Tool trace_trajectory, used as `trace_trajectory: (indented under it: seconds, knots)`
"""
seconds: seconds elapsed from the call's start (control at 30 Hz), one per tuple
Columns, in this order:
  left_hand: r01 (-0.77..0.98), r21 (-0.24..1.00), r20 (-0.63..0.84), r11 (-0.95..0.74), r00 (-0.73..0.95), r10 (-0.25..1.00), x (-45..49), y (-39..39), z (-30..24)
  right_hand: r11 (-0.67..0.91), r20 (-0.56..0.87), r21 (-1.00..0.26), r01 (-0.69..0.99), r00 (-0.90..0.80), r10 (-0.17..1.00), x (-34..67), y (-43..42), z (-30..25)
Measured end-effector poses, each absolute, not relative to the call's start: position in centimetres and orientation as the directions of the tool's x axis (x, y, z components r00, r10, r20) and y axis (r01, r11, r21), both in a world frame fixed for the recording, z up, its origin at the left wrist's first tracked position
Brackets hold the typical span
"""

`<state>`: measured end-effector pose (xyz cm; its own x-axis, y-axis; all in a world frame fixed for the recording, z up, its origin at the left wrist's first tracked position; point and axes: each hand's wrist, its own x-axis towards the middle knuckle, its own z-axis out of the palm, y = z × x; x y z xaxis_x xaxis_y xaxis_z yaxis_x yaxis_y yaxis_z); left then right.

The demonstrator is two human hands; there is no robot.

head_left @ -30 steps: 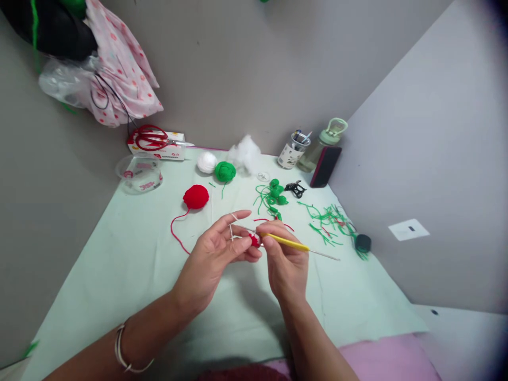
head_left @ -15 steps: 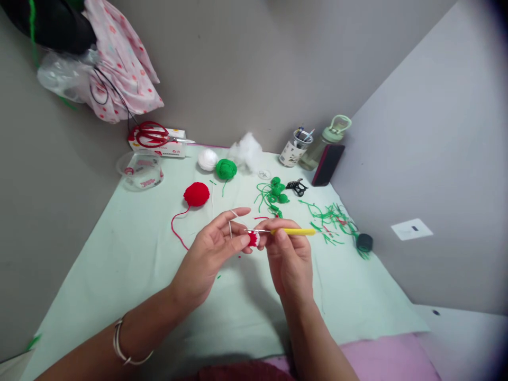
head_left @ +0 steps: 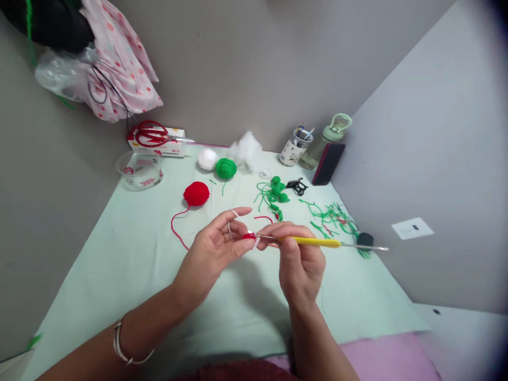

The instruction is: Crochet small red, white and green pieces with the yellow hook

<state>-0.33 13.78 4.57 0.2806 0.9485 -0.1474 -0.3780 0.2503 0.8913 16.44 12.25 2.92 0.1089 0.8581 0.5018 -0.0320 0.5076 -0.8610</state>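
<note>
A small red and white crochet piece (head_left: 250, 236) is pinched between the thumb and fingers of my left hand (head_left: 216, 246). White yarn (head_left: 234, 214) loops over that hand's raised index finger. My right hand (head_left: 299, 256) grips a crochet hook (head_left: 317, 242) by its yellow handle. The hook's thin metal front end meets the crochet piece, and its other metal end points right. Behind my hands lies a red yarn ball (head_left: 196, 194), its strand trailing toward my left hand. Further back are a white yarn ball (head_left: 207, 159) and a green yarn ball (head_left: 226, 169).
Green crocheted pieces (head_left: 278, 189), a black claw clip (head_left: 297, 186) and green yarn scraps (head_left: 331, 214) lie at right. Behind them stand a pen cup (head_left: 294, 150), a bottle (head_left: 317, 148) and a phone (head_left: 328, 164). Red-handled scissors (head_left: 153, 134) and a clear tub (head_left: 139, 172) are back left.
My right hand has moved right and slightly down with the crochet hook, showing more of the hook's rear end. The crochet piece has tilted in my left hand, which stays nearly in place.
</note>
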Motion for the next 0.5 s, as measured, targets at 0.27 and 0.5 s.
trace_trajectory:
  seconds: [0.27, 0.5]
  knots:
    - [-0.284, 0.946, -0.115, 0.153, 0.146, 0.983, 0.0, 13.5, 4.6, 0.709, 0.769, -0.522, 0.475, -0.099, 0.632, 16.6, 11.6, 2.9]
    - [-0.534, 0.688, -0.274, 0.491, 0.435, 0.858, -0.1, 13.8, 5.0, 0.667, 0.824, -0.391, 0.635, -0.081, 0.560, 15.8, 11.3, 1.9]
